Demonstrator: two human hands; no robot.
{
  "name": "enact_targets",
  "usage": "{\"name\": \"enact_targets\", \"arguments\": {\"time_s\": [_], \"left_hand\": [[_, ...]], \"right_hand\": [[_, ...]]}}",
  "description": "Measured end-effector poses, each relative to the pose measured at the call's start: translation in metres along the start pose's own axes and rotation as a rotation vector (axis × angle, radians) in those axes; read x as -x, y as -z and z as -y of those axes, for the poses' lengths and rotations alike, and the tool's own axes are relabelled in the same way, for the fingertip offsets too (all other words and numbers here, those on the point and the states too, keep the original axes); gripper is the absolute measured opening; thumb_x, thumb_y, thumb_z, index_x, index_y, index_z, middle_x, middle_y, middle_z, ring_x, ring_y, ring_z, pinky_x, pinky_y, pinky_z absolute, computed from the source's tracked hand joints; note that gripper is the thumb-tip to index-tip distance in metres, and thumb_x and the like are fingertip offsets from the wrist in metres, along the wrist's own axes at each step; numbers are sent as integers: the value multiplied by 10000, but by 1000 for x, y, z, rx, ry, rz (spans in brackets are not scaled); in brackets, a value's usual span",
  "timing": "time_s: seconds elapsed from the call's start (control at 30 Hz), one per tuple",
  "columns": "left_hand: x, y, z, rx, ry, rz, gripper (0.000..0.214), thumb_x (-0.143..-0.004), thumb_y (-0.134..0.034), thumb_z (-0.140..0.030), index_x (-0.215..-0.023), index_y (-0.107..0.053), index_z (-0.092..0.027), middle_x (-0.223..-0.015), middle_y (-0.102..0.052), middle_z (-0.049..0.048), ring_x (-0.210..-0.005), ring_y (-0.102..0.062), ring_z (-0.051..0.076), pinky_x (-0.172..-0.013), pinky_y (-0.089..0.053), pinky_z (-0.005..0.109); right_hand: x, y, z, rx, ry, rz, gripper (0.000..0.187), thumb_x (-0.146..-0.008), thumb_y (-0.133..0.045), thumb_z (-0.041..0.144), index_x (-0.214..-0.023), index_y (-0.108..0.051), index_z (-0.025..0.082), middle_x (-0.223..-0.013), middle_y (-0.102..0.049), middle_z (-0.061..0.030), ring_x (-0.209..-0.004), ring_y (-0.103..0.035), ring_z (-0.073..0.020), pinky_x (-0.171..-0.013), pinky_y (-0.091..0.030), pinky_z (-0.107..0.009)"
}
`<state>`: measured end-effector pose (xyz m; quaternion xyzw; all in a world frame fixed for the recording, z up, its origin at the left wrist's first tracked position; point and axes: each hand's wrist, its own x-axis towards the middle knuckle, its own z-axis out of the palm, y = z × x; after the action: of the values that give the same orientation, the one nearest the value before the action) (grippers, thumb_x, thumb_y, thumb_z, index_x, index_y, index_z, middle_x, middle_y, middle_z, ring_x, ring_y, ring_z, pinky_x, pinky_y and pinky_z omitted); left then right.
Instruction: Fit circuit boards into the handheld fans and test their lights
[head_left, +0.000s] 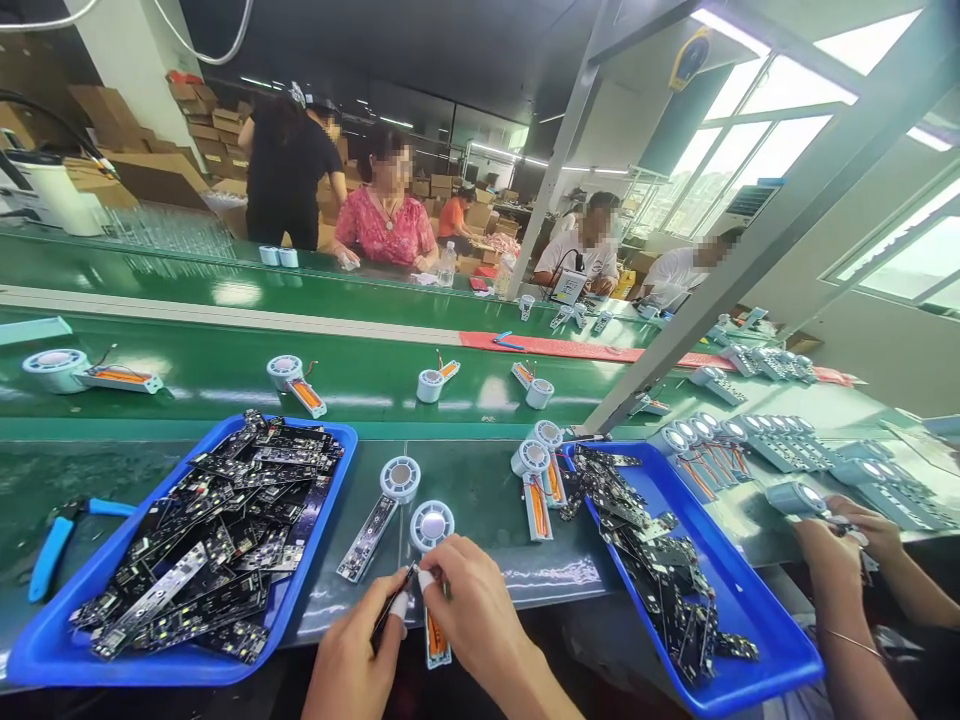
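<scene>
My left hand (pixel 360 640) is closed round a dark narrow circuit board (pixel 391 605), mostly hidden by the fingers. My right hand (pixel 476 605) pinches close to the board's upper end; what lies between its fingertips is too small to make out. White finger covers show on both hands. Under my right hand lies a pale-blue handheld fan (pixel 433 524), its handle open with orange inside (pixel 436 638), reaching past the table edge. Left of it rests another fan (pixel 400 480) with a circuit board (pixel 367 540) in its handle.
Blue trays of circuit boards stand left (pixel 349 440) and right (pixel 806 665). Blue-handled cutters (pixel 52 550) lie at far left. Two open fans (pixel 534 458) sit near the right tray. More fans dot the green belt (pixel 367 345). A co-worker's hands (pixel 847 540) hold a fan at right.
</scene>
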<state>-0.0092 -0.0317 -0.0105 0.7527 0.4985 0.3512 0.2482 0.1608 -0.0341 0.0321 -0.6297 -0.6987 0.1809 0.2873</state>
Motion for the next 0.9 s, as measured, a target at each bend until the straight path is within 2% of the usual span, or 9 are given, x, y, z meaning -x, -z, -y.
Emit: {"name": "enact_targets", "arguments": {"time_s": [0.1, 0.2, 0.3, 0.4, 0.5, 0.63, 0.77, 0.83, 0.9], "left_hand": [[4, -7, 1, -111, -208, -117, 303, -952, -460, -215, -1184, -656, -210, -1084, -790, 34, -949, -767, 177, -805, -616, 237], [9, -13, 5, -184, -278, -151, 335, -974, -450, -227, -1235, -653, -176, -1145, -769, 84, -995, -757, 207, -826, -619, 271], [8, -10, 10, -129, -203, -67, 360, -963, -463, -220, -1267, -655, -203, -1220, -742, 77, -1073, -730, 218, -893, -601, 290], [-3, 3, 8, 42, -44, 88, 335, -950, -476, -246, -1191, -709, -253, -1162, -767, 36, -1057, -734, 209, -918, -586, 277], [-16, 18, 1, 182, 99, 199, 316, -934, -504, -325, -1125, -746, -256, -1021, -794, 41, -920, -759, 218, -826, -611, 275], [-21, 26, 1, 273, 173, 304, 348, -935, -479, -336, -1159, -732, -253, -1087, -775, 53, -814, -744, 193, -734, -607, 258], [-19, 17, 10, 230, 106, 248, 330, -918, -491, -313, -1134, -738, -271, -1166, -762, 43, -1031, -726, 218, -910, -570, 286], [-18, 12, 9, 200, 109, 178, 316, -906, -503, -318, -1111, -737, -265, -1143, -770, 48, -1052, -722, 232, -921, -567, 299], [-15, 8, 1, 207, 134, 142, 315, -918, -502, -361, -1120, -720, -260, -1129, -773, 58, -1009, -733, 239, -879, -583, 302]], "right_hand": [[3, -2, 5, 154, 75, 4, 227, -798, -593, -6, -899, -631, 194, -891, -656, -26, -813, -599, -201, -673, -392, -276], [5, -3, 9, 247, 117, 33, 215, -826, -536, -15, -863, -612, 182, -889, -649, -50, -774, -582, -211, -645, -383, -295], [2, -1, 5, 150, 104, 43, 220, -844, -529, -11, -874, -634, 180, -889, -653, -56, -796, -592, -211, -674, -405, -293], [-5, 6, -4, -92, 88, 88, 257, -868, -563, 12, -1014, -673, 192, -909, -659, -39, -831, -605, -189, -739, -443, -275], [-10, 17, -9, -248, 114, 172, 314, -907, -568, 47, -1127, -693, 232, -938, -667, -25, -847, -611, -172, -767, -456, -263], [-11, 18, -11, -300, 149, 184, 241, -936, -586, 98, -1027, -750, 249, -934, -695, -21, -910, -612, -184, -803, -449, -272], [-8, 8, -11, -223, 118, 70, 207, -920, -616, 123, -1014, -755, 245, -943, -685, -36, -897, -586, -195, -794, -437, -284], [-8, 6, -7, -180, 97, 30, 209, -926, -600, 139, -1035, -748, 239, -945, -671, -48, -888, -583, -200, -774, -427, -283], [-7, 9, 0, -194, 45, 44, 208, -968, -542, 188, -954, -747, 222, -838, -658, -34, -790, -577, -181, -710, -406, -269]]}}
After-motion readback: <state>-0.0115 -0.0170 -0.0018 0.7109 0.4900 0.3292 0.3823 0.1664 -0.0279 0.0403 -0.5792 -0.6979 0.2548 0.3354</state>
